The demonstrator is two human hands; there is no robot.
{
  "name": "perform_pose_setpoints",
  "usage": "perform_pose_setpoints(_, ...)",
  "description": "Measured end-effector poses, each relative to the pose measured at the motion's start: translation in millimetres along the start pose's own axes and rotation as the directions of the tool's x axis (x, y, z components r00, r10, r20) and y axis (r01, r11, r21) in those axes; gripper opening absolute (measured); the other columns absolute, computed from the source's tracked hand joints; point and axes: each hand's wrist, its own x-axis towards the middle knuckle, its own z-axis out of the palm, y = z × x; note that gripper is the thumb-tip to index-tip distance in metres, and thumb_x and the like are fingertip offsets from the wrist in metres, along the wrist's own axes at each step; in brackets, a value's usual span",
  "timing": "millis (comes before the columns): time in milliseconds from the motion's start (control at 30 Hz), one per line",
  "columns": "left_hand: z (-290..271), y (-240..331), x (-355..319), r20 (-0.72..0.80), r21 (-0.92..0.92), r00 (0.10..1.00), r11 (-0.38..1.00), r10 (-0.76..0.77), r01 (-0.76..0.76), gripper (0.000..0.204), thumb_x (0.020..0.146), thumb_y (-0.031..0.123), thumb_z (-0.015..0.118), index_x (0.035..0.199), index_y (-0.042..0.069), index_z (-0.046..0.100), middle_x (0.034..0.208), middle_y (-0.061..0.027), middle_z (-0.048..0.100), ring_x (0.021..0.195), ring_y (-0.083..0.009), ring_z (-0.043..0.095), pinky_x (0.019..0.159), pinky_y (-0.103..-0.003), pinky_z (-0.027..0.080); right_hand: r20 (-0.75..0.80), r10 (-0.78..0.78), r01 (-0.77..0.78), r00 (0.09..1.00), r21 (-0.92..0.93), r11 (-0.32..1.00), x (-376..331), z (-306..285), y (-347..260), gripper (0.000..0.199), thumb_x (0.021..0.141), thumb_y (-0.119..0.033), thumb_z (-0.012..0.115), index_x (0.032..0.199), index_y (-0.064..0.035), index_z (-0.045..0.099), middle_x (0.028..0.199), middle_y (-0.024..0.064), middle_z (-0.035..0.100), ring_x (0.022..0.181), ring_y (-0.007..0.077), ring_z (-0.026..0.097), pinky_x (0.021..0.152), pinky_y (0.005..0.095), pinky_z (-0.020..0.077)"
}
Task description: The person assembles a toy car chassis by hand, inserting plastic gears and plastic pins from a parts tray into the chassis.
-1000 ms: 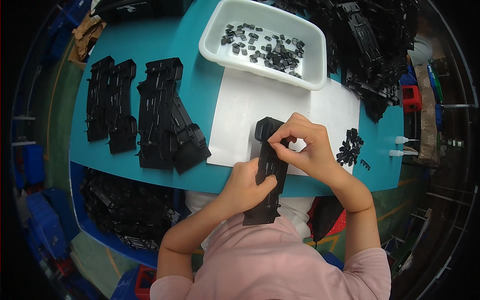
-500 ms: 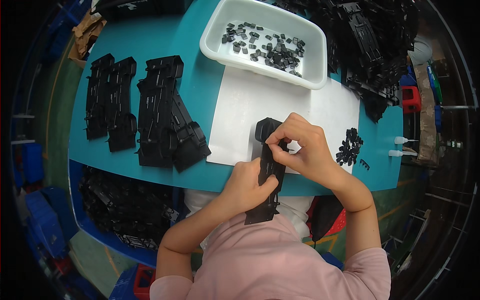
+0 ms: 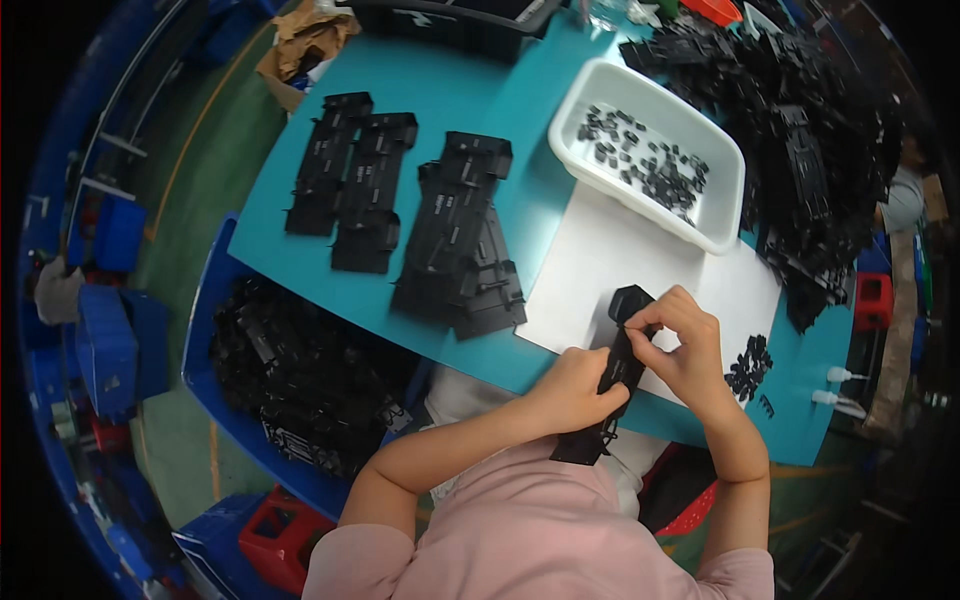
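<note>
Head view has swung left, yet the left hand [image 3: 575, 390] still grips the black part [image 3: 622, 362] over the table's [image 3: 450, 80] near edge, right hand [image 3: 688, 345] pinching at its far end, so work seems uninterrupted.

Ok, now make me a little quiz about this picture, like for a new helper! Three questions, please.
1. True or false: the white tub holds small black pieces.

2. Which hand is at the far end of the long black part, away from the person?
A) left hand
B) right hand

3. Fill in: the blue bin full of black parts is on the person's ___ side.

Key: 1. True. 2. B. 3. Left.
</note>
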Motion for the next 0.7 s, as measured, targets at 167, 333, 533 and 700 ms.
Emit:
perform_pose_setpoints(167,0,-5,-2,-0.020,-0.100,1.000,0.995,-0.009,0.007,0.022,0.075,0.014,0.063,0.079,-0.007,0.057,0.066,-0.0212,0.062,0.059,-0.0344,0.064,0.056,-0.040,0.049,-0.069,-0.042,0.038,0.997,-0.051,0.998,7,-18,-18,0.035,0.064,0.001,0.075,0.098,-0.0025,0.067,0.077,0.0071,0.065,0.071,0.0198,0.057,0.064,0.0294,0.0481)
perform_pose_setpoints(333,-61,24,-24,-0.166,0.004,0.983,0.997,0.076,-0.076,0.022,0.074,0.016,0.066,0.076,-0.005,0.059,0.062,-0.0149,0.061,0.055,-0.0197,0.059,0.053,-0.037,0.047,-0.102,-0.022,0.027,0.994,0.046,0.999,4,-45,-30,0.041,0.062,-0.001,0.073,0.103,-0.0001,0.065,0.076,0.0060,0.064,0.071,0.0148,0.052,0.066,0.0262,0.0423)
perform_pose_setpoints(533,-229,48,-31,-0.578,0.261,0.815,0.956,0.043,0.134,0.027,0.075,0.020,0.071,0.085,-0.003,0.061,0.077,-0.0102,0.065,0.068,-0.0175,0.061,0.061,-0.033,0.049,-0.069,0.179,-0.164,0.981,0.186,0.969,-26,-54,4,0.030,0.072,0.005,0.068,0.102,0.0021,0.065,0.077,0.0041,0.061,0.074,0.0106,0.053,0.071,0.0242,0.0419)
perform_pose_setpoints(700,-324,48,-20,-0.489,-0.093,0.830,0.962,-0.269,0.257,0.024,0.080,0.017,0.068,0.094,-0.001,0.064,0.083,-0.0057,0.068,0.068,-0.0113,0.064,0.063,-0.026,0.052,-0.040,0.312,-0.283,0.949,0.323,0.903,-51,-55,23,0.024,0.076,0.006,0.066,0.100,0.0029,0.066,0.078,0.0025,0.062,0.073,0.0088,0.057,0.072,0.0223,0.0440)
